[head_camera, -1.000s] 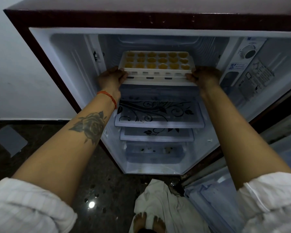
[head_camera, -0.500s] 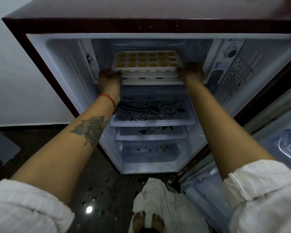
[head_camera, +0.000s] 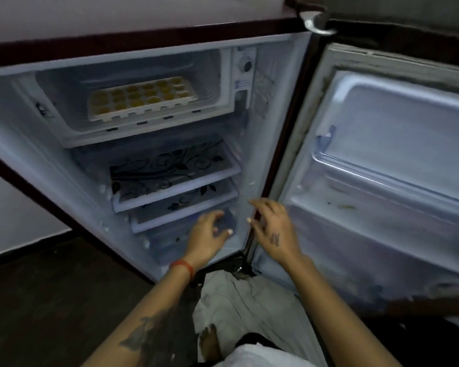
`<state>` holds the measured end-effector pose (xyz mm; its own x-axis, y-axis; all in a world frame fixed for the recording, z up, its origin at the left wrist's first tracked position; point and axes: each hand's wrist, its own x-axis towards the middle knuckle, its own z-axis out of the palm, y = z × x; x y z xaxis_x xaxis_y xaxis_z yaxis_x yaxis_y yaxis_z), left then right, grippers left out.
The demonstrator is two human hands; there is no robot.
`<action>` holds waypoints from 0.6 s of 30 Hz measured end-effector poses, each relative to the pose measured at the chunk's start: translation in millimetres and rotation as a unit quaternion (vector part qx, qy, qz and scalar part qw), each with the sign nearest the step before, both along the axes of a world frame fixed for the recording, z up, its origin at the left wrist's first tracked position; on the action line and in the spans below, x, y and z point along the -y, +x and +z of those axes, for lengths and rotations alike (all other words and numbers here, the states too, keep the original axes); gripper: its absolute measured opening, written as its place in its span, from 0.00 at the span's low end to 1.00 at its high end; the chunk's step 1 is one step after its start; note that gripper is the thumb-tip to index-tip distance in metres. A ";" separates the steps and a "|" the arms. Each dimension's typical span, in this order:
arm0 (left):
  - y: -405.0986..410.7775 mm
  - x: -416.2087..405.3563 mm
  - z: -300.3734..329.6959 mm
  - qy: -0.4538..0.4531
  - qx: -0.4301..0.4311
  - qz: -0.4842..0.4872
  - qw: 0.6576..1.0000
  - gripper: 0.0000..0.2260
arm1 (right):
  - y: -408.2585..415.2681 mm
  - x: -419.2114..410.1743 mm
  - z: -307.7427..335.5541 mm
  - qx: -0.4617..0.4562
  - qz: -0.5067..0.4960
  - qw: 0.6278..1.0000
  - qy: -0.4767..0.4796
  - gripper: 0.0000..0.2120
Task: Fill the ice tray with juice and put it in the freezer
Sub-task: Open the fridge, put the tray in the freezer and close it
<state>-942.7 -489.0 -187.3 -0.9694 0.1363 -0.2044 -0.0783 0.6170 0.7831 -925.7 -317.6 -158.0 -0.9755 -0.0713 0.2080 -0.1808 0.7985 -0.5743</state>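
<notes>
The tray [head_camera: 141,98], full of juice, now sits in the freezer [head_camera: 133,128] near its front edge. I have let go: my left hand [head_camera: 210,239] and right hand [head_camera: 272,230] hang low by the shelves [head_camera: 175,178], fingers loose, holding nothing. Only the door [head_camera: 382,168] is left to close.

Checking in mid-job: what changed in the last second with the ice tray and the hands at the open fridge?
Both hands let go of the ice tray and drew back and down: the left hand and right hand now hang open and empty in front of the lower shelves. The tray, its cells full of orange juice, went deeper and now rests alone in the freezer compartment. The fridge door stayed open.
</notes>
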 end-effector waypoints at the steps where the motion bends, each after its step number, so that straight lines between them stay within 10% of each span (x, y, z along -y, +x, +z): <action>1: 9.2 -14.1 -4.0 -0.006 0.020 -0.050 0.999 0.22 | 15.2 -16.1 -2.6 0.007 -0.016 1.000 0.013 0.17; 7: 51.1 -106.9 3.9 -0.102 0.000 -0.306 0.946 0.30 | 99.2 -121.1 14.1 -0.085 -0.180 0.979 0.051 0.13; 13: 94.4 -218.6 74.8 -0.065 -0.338 -0.255 0.904 0.34 | 152.4 -222.9 76.2 -0.297 -0.319 0.891 0.124 0.19; 18: 95.9 -289.5 119.7 -0.119 -0.381 -0.189 0.897 0.40 | 163.8 -286.4 105.1 -0.121 -0.306 0.925 0.191 0.28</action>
<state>-846.8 -199.6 -67.6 -0.7332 0.5257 0.4313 0.6744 0.6430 0.3628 -761.9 -31.2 -52.9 -0.7857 0.3654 0.4992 0.2857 0.9300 -0.2310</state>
